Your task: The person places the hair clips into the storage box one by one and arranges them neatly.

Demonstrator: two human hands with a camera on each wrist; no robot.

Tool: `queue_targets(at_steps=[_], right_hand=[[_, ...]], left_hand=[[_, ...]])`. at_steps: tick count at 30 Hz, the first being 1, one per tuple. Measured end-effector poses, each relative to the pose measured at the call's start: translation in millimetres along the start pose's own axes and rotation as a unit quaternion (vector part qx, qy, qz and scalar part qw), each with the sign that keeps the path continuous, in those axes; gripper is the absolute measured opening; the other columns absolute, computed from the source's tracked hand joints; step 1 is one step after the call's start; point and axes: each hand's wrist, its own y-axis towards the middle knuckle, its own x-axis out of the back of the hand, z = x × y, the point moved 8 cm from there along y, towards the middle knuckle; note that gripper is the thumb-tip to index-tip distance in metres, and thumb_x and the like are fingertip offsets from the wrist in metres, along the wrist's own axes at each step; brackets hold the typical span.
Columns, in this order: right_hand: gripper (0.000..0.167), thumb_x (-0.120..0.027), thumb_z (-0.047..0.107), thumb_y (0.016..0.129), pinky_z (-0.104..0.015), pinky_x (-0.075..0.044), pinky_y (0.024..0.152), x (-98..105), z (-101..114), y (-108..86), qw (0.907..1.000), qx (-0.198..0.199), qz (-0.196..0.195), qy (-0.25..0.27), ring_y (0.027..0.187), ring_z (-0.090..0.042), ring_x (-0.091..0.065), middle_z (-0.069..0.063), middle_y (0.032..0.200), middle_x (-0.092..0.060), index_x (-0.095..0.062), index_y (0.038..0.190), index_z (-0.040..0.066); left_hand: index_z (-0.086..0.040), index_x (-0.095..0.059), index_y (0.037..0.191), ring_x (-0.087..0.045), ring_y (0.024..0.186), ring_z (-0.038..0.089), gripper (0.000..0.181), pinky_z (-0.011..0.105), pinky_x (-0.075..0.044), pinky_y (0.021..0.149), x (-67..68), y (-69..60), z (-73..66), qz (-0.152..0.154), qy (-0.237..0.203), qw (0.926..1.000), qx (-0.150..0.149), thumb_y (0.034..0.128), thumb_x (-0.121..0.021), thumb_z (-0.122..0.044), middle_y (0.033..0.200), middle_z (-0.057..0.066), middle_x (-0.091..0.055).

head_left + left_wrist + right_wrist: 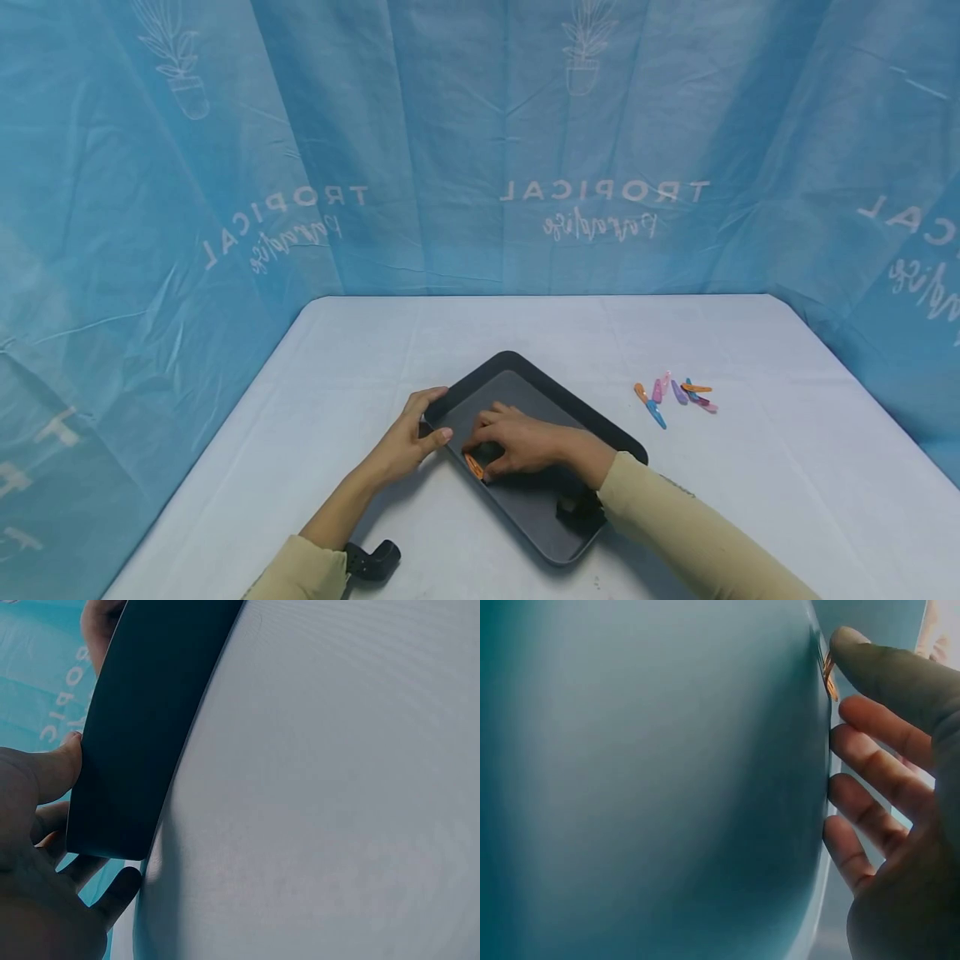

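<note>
A dark grey rectangular baking tray lies at an angle on the table. My left hand holds its left corner, with the thumb over the rim; in the left wrist view, fingers of the left hand reach round the tray's outer wall. My right hand is inside the tray near its left side. Between its thumb and fingers, low at the tray floor, is an orange hair clip. The right wrist view has the clip between the thumb and index fingertip of the right hand.
Several colourful snap hair clips lie in a loose group on the white table, right of the tray. A blue printed curtain hangs behind and at the sides. A black wrist device sits by the left sleeve.
</note>
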Motion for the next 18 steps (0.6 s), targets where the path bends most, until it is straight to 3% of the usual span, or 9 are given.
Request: queue_targets(at_steps=[5, 18], right_hand=[[0.043, -0.07, 0.037, 0.084, -0.026, -0.039, 0.089, 0.8, -0.9, -1.2, 0.9999, -0.004, -0.001, 0.014, 0.1, -0.006, -0.039, 0.009, 0.114, -0.053, -0.061, 0.124, 0.027], [0.036, -0.07, 0.034, 0.085, -0.027, -0.038, 0.089, 2.3, 2.4, -1.7, 1.0, -0.005, -0.003, -0.007, 0.098, -0.005, -0.038, 0.009, 0.114, -0.053, -0.064, 0.119, 0.029]], left_hand=[[-0.013, -0.03, 0.147, -0.024, 0.142, 0.035, 0.063, 0.058, -0.03, 0.108, -0.3, -0.1, 0.0, 0.0, -0.001, 1.0, 0.002, 0.0918, -0.061, -0.02, 0.149, 0.012, -0.028], [-0.015, -0.03, 0.147, -0.023, 0.142, 0.035, 0.064, 0.058, -0.029, 0.108, -0.4, -0.2, 0.9, -0.002, -0.002, 1.0, 0.008, 0.0913, -0.062, -0.021, 0.15, 0.011, -0.027]])
